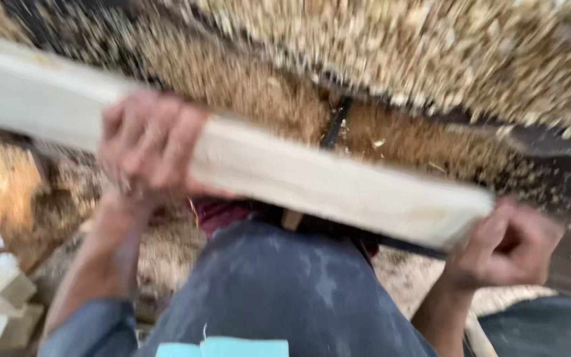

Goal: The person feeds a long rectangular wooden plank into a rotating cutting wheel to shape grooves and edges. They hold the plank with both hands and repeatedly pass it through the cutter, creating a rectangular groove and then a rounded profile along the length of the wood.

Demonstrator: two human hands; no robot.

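A long, pale, flat wooden board point(312, 178) stretches across the view, high on the left side and lower on the right side. The picture is blurry, so small things are hard to see.

The left hand point(145, 142) is on top of the board, near its middle. Its fingers curl over the far edge and fold down the front of the wood, so it grips the board tight.

The right hand point(507, 241) is at the low right end of the board. Its fingers are curled shut into a fist, with the thumb up against the end of the wood. It touches the board, but I cannot tell how much of the board sits inside the fist.

Just under the board is the person's knee in dusty blue-grey trousers point(279, 291). The board sits right above it.

Behind the board is a big heap of yellow-brown wood shavings and sawdust point(391, 59). A thin dark bar point(336, 122) pokes out of the sawdust just above the board.
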